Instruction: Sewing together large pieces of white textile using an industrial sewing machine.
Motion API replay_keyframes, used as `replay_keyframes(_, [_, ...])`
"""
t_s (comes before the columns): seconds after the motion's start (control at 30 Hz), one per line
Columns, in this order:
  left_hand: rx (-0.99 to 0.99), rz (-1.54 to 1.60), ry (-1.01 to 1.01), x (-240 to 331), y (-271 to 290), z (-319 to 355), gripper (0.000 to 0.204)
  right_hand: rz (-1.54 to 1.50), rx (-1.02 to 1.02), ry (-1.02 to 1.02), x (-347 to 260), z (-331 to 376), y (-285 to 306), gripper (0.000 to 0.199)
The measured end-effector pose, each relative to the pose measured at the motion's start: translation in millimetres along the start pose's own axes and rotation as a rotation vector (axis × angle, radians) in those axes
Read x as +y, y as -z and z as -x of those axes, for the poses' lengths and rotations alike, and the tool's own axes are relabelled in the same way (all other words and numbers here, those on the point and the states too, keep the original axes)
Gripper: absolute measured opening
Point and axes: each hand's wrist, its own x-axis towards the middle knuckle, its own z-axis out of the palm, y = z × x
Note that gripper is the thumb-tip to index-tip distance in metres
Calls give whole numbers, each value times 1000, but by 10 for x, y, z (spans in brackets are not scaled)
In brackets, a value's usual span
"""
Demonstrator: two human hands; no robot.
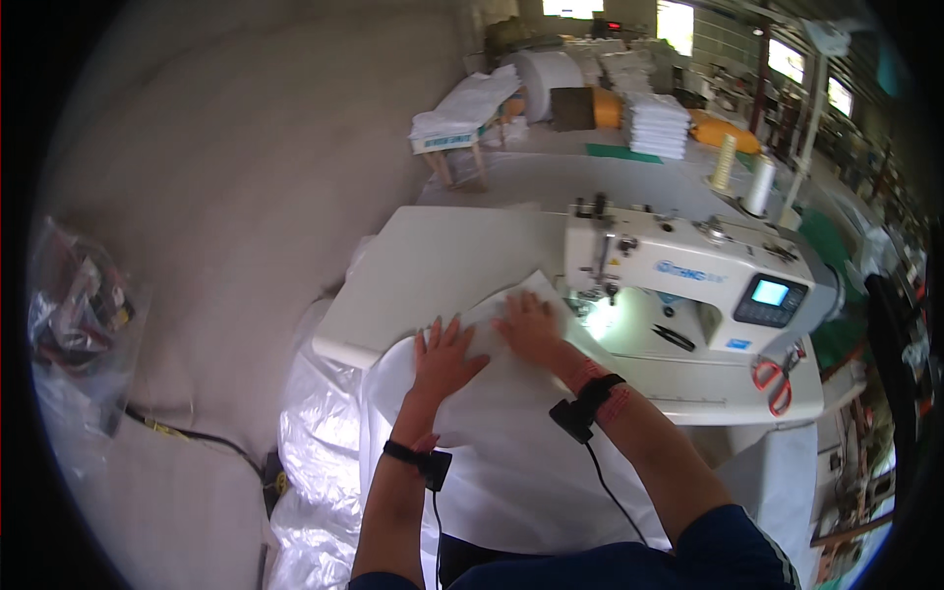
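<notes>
A large sheet of white fabric (531,442) drapes over the front edge of the sewing table (462,246) and down toward my lap. My left hand (444,362) lies on it with fingers spread. Farther right and a little ahead, my right hand (528,329) rests flat on the cloth near its far corner, slightly blurred. The white sewing machine (678,265) stands just right of that hand, its lamp lighting the needle area. Both wrists wear black straps with small cabled boxes.
Black thread snips (674,337) and red-handled scissors (778,382) lie on the machine's right side. Two thread cones (759,187) stand behind it. Shiny plastic-like sheeting (320,433) hangs at the table's left. Stacked white cloth (657,126) sits at the back.
</notes>
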Motion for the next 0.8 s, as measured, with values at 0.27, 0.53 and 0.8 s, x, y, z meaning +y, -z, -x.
replay_keyframes(0.27, [200, 686, 952, -1449, -313, 1823, 71, 238, 43, 292, -110, -365, -323, 63])
replay_keyframes(0.53, [-371, 1278, 998, -1770, -1357, 3105, 46, 201, -95, 473, -206, -739, -293, 63])
replay_keyframes(0.8, [-136, 186, 1112, -3785, -1785, 3145, 28, 340, -134, 512, -248, -830, -359, 66])
